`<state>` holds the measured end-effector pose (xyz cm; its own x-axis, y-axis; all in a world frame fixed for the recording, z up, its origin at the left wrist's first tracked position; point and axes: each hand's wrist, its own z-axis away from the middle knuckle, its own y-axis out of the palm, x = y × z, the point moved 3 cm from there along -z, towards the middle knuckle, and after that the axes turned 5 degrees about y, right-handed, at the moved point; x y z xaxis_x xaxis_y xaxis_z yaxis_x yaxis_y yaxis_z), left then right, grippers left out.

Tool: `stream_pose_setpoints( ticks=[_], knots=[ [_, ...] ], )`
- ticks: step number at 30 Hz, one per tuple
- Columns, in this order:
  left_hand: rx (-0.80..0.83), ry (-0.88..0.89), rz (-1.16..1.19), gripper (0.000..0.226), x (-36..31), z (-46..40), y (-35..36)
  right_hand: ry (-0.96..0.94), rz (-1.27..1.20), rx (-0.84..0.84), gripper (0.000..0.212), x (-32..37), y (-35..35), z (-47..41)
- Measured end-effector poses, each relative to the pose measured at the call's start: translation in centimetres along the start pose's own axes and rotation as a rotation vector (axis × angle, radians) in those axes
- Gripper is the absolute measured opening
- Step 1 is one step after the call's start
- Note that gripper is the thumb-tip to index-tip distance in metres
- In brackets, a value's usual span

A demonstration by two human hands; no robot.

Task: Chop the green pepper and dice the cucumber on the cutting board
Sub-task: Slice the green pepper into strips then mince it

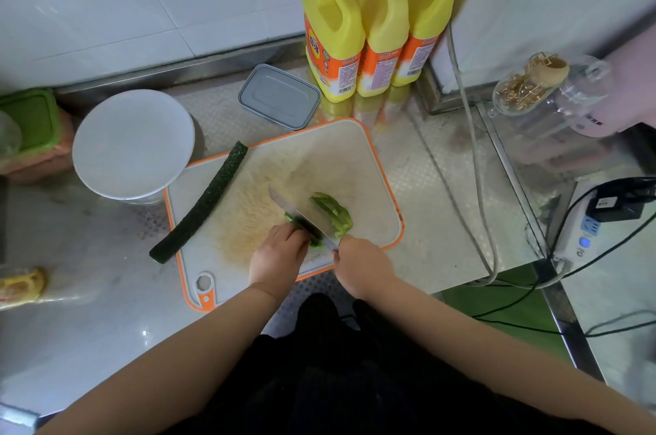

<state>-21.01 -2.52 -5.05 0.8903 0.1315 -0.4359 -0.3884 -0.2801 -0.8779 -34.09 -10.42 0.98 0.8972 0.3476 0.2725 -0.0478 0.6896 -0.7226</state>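
Note:
An orange-rimmed cutting board [358,150] lies on the steel counter. My right hand [362,266] grips the handle of a cleaver [301,211] whose blade rests across the green pepper. My left hand [278,253] holds down the uncut part of the pepper [314,241] with curled fingers, mostly hiding it. Cut pepper strips [333,211] lie to the right of the blade. A long dark cucumber [202,203] lies whole along the board's left edge, its near end hanging over the counter.
A white round lid or bowl [133,143] sits left of the board, and a grey lidded box [278,97] behind it. Three yellow bottles [372,26] stand at the back. A glass jar [532,90], cables and a power strip [589,225] are at the right.

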Motion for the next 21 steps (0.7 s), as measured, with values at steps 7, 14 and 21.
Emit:
stream_pose_setpoints(
  ticks=[7,14,21],
  knots=[
    [0.025,-0.016,0.046,0.026,0.3,0.1,0.1,-0.017,0.094,0.032,0.027,0.5,-0.2,0.4],
    [0.011,-0.052,0.102,0.028,0.5,0.2,0.4,0.039,0.110,0.055,0.026,1.4,0.0,-0.5],
    [0.029,-0.084,0.103,0.005,0.4,0.0,0.3,0.003,0.129,0.022,0.023,2.7,-0.2,-1.4]
  ],
)
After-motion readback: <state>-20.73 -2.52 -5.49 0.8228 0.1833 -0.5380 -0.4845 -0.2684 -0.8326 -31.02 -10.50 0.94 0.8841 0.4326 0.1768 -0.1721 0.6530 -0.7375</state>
